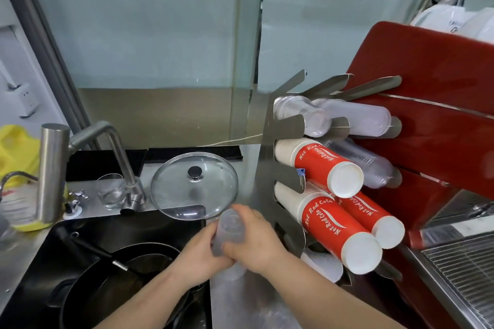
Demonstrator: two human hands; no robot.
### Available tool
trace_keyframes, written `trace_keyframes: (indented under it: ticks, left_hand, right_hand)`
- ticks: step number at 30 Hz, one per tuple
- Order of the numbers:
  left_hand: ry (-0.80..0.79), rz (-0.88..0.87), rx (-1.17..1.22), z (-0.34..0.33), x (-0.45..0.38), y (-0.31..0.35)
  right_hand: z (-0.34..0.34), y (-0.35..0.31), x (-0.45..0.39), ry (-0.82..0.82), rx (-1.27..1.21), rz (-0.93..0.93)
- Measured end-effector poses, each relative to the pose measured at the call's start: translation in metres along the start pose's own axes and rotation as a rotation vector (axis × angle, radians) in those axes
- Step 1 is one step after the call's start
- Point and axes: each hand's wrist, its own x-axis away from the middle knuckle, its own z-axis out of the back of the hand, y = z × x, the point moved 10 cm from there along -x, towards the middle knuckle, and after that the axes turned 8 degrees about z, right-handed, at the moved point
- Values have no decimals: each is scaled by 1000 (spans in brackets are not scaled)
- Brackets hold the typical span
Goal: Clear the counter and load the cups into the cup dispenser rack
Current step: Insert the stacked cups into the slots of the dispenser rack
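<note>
Clasping a short stack of clear plastic cups in a closed two-handed grip, left hand and right hand likely square it above the table, just beside the cup dispenser rack.

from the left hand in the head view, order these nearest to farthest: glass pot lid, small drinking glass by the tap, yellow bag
1. Glass pot lid: just beyond the left hand, on the counter.
2. Small drinking glass: further left, beside the tap.
3. Yellow bag: far left edge.
</note>
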Motion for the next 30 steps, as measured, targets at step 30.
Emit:
trace_keyframes:
  ticks: [30]
  left_hand:
    - [-66,-752,-307,-25,63,392]
  right_hand:
    - [359,-146,138,624,90,501]
